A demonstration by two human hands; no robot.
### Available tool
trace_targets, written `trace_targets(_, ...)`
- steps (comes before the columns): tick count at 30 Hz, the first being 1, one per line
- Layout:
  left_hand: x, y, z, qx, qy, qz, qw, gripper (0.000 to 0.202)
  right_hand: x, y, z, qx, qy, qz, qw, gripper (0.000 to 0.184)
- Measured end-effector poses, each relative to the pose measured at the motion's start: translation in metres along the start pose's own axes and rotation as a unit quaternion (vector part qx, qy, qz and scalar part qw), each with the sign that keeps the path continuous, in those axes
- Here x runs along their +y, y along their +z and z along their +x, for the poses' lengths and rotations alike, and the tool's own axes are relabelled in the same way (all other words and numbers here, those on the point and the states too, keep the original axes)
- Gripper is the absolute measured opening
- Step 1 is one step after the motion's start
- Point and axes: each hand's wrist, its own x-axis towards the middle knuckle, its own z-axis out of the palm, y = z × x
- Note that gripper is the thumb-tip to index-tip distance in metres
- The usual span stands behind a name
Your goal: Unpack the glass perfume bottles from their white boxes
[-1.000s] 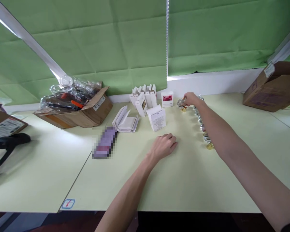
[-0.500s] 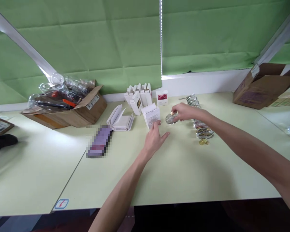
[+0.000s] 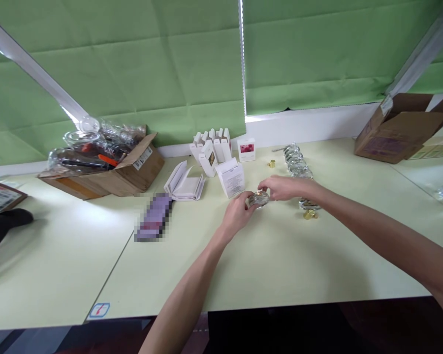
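Left hand point(image 3: 238, 214): clamped on the left side of a glass bottle point(image 3: 259, 199), fingertips pressed to the glass
Right hand point(image 3: 280, 188): clamped on the same bottle from the right, fingers reaching over its gold-trimmed top
Hands: together, meeting at the bottle, both forearms coming in from the near table edge
Bottle position: held between both hands, over the table, just right of a white box point(image 3: 232, 179)
Row: glass bottles point(image 3: 297, 164) lined up close by the right hand, running back toward the wall
Caps: gold caps point(image 3: 308, 214) sat at the row's near end; one gold cap point(image 3: 272, 163) stood alone, just left of the row
Behind: white cartons point(image 3: 210, 147) stood grouped by the wall, a red-printed box point(image 3: 246, 150) just beside them
Left: open booklet point(image 3: 182, 183) lay beside the white box; purple item point(image 3: 154, 217) lay blurred, too unclear to name
Far left: cardboard box point(image 3: 140, 167) held clear glassware in plastic
Far right: open carton point(image 3: 400, 129) sat at the back of the pale table point(image 3: 77, 265)
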Motion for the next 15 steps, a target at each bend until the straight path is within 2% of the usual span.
trace_targets(2,0.000,0.000,-0.001,0.004,0.004,0.011,1.000,0.030,0.005,-0.016,0.006,0.020,0.061,-0.042,0.997,0.045)
trace_targets(5,-0.001,-0.001,-0.002,0.000,0.012,0.023,1.000,0.031,0.012,-0.036,0.031,0.079,0.112,-0.080,0.987,0.037)
trace_targets(7,-0.002,-0.002,-0.002,-0.006,0.013,0.032,0.999,0.031,0.016,-0.042,0.053,0.108,0.136,-0.104,0.979,0.033)
trace_targets(11,-0.001,-0.006,-0.002,-0.012,0.014,0.070,0.997,0.033,0.024,-0.034,0.091,0.133,0.169,-0.138,0.967,0.032)
trace_targets(15,0.000,-0.006,-0.004,-0.015,0.029,0.118,0.992,0.035,0.033,-0.017,0.107,0.129,0.192,-0.164,0.959,0.039)
